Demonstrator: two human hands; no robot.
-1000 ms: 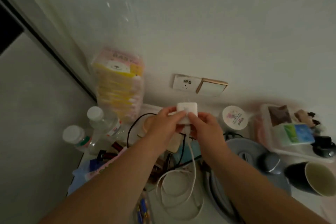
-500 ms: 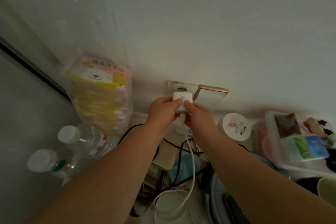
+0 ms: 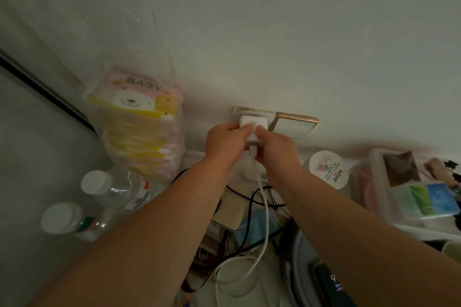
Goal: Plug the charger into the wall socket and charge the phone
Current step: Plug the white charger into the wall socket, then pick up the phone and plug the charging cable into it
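Note:
A white charger (image 3: 252, 125) is pressed against the wall socket (image 3: 237, 112), covering most of its plate. My left hand (image 3: 225, 143) grips the charger from the left and my right hand (image 3: 275, 149) grips it from the right, fingertips meeting on its body. Its white cable (image 3: 262, 207) hangs down from the charger and loops over the cluttered table. A dark phone (image 3: 333, 286) with a lit screen lies at the bottom right, partly behind my right forearm.
A gold-framed switch (image 3: 294, 125) sits right of the socket. Stacked baby wipes (image 3: 139, 127) and two clear bottles (image 3: 109, 189) stand at left. A round white tub (image 3: 328, 166) and a tray of packets (image 3: 421, 194) lie at right. Black cables (image 3: 249, 207) tangle below.
Both hands lifted the charger from above the table up to the socket and pushed it against the plate. The view has moved closer to the wall.

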